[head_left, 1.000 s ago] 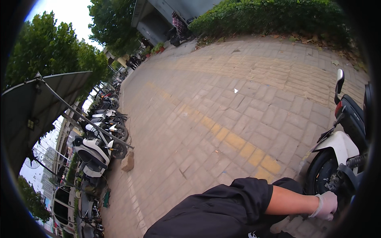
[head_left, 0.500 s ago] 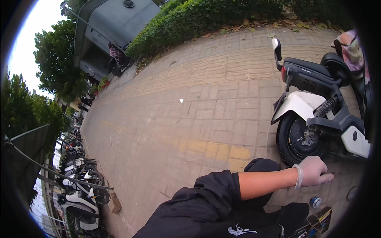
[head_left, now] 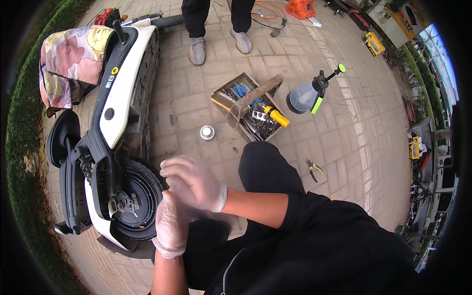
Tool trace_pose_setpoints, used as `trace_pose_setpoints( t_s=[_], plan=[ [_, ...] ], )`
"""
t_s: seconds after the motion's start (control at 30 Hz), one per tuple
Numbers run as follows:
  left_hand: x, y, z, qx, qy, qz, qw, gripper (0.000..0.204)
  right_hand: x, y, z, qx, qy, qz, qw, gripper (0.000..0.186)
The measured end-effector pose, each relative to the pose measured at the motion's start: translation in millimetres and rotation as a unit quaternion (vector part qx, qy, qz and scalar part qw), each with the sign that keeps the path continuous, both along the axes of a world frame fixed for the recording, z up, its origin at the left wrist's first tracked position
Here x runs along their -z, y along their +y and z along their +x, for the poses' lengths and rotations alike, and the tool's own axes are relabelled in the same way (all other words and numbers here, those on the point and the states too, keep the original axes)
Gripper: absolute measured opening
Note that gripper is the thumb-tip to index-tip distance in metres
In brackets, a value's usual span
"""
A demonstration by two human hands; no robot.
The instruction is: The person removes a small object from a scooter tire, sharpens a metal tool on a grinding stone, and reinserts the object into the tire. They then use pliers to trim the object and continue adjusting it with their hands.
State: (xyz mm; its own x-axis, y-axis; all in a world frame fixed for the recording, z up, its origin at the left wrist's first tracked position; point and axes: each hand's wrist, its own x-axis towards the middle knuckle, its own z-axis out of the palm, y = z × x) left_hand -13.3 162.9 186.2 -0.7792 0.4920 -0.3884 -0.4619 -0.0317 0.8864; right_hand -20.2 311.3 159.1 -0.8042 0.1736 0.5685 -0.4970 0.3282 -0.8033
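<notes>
Both hands wear thin, translucent gloves and are close together beside the rear wheel (head_left: 133, 201) of a white and black electric scooter (head_left: 120, 96). My left hand (head_left: 172, 223) is upright by the tyre, its fingers stretched upward and seen edge-on. Just above and to its right, my right hand (head_left: 194, 182) reaches leftward with its fingers extended and slightly cupped. No held thing shows in either hand, though part of the left palm is hidden. Whether the hands touch each other or the tyre I cannot tell.
Ahead stand a small round can (head_left: 207, 132), a tool box (head_left: 246, 78) with a hammer-like tool (head_left: 258, 95) across it, and a pump spray bottle (head_left: 306, 96). Pliers (head_left: 313, 169) lie right. Another person's shoes (head_left: 197, 51) are beyond. A patterned cover (head_left: 73, 54) drapes the scooter.
My view has swung right, bringing the scooter to the left and the tools into sight. Earlier only my left hand showed, low beside the wheel; now both hands are raised near each other.
</notes>
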Motion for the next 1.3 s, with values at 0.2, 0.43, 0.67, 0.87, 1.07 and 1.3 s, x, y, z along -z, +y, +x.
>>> trace_pose_setpoints(
  t_s=[0.2, 0.43, 0.67, 0.87, 1.07, 1.3],
  plan=[
    [-8, 18, -14, -0.024, 0.076, -0.02, 0.997, 0.058, 46, 59, 1, -0.014, -0.061, 0.072, 0.995, 0.027],
    [-43, -13, 5, -0.038, 0.09, -0.231, 0.968, 0.053, 147, 281, 16, -0.03, -0.593, 0.375, 0.712, 0.037],
    [-25, -30, 13, -0.037, 0.148, -0.329, 0.932, 0.055, 266, 341, -72, 0.189, -0.562, 0.164, 0.788, 0.032],
    [-16, -45, 14, 0.007, 0.254, -0.324, 0.911, 0.049, 310, 335, -132, 0.122, -0.507, 0.307, 0.796, 0.038],
    [-4, -61, 23, -0.086, 0.203, -0.326, 0.919, 0.059, 312, 331, -136, 0.151, -0.462, 0.302, 0.82, 0.027],
    [56, -96, -38, 0.042, 0.047, -0.386, 0.92, 0.044, 282, 284, -88, 0.405, -0.217, -0.086, 0.884, 0.016]
  ],
)
